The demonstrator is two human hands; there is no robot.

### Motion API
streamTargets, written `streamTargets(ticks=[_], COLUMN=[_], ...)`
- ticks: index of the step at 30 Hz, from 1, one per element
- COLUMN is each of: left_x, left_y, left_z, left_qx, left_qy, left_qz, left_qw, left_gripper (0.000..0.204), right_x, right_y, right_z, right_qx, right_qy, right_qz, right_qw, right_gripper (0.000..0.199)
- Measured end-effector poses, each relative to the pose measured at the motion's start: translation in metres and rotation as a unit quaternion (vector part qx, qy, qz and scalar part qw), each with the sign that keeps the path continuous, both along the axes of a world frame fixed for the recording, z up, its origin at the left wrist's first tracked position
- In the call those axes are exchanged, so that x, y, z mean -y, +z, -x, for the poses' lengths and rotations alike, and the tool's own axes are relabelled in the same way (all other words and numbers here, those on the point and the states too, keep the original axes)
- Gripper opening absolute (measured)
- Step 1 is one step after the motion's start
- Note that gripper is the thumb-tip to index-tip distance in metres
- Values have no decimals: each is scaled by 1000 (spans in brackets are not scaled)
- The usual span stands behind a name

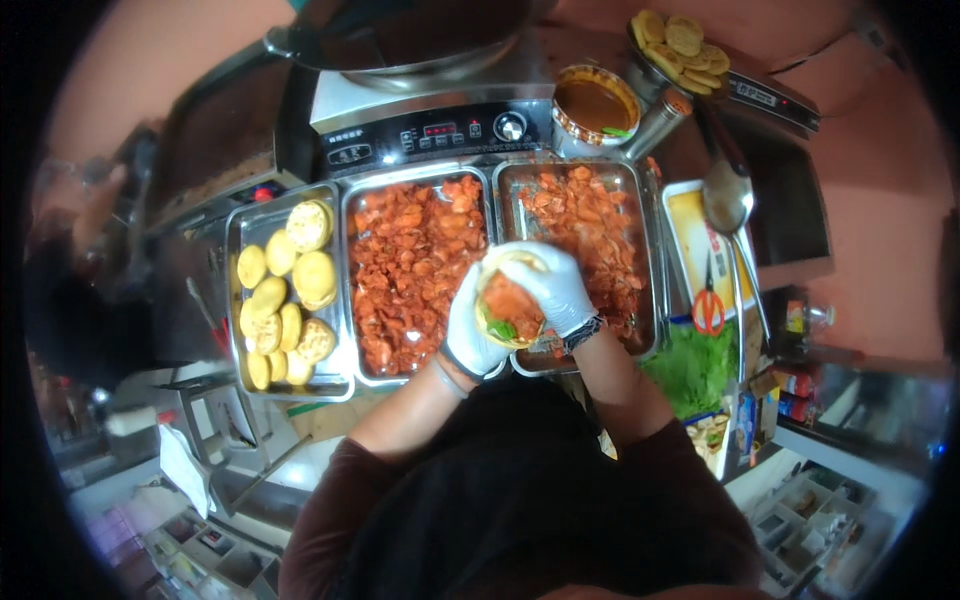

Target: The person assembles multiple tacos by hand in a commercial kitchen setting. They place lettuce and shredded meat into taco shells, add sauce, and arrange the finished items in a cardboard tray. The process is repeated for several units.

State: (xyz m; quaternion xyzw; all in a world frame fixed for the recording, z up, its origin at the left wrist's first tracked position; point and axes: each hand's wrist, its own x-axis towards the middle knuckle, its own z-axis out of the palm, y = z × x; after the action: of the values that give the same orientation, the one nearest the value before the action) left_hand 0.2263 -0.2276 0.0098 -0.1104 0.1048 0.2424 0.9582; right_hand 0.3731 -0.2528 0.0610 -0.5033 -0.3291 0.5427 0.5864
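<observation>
The filled bun [514, 298] is held up over the trays, near the gap between the middle tray [347, 285] and the right tray [653, 270], its open side showing red filling and a green leaf [501, 328]. The left hand [470, 318] is curled round its left side, and the right hand [553, 283] grips its right and upper edge; both wear white gloves. It should be light and soft, the bread likely to tear if squeezed and the filling probably moist and slippery — best held by the outer bread, fingers spread, opening upward.

By count: one bun in the hands, two trays of red meat [405, 270], and one bread tray [290, 392] with about a dozen flat breads [315, 278], some overlapping, so the number is uncertain. There is one pot [567, 130] of brown sauce and one pair of scissors [709, 312] — orange-handled.
</observation>
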Motion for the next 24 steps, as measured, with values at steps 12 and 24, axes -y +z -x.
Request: streamTargets(ticks=[12,24], left_x=[3,10], left_y=[6,10], left_z=[-13,-27], left_qx=[-135,-156], left_qy=[25,6], left_qz=[-27,-44], left_qw=[990,987], left_gripper=[44,47], right_x=[30,38], right_y=[-47,-41], right_z=[-19,-37], right_qx=[128,31], right_qy=[127,108], right_qz=[-140,-93], right_qw=[974,989], right_gripper=[76,79])
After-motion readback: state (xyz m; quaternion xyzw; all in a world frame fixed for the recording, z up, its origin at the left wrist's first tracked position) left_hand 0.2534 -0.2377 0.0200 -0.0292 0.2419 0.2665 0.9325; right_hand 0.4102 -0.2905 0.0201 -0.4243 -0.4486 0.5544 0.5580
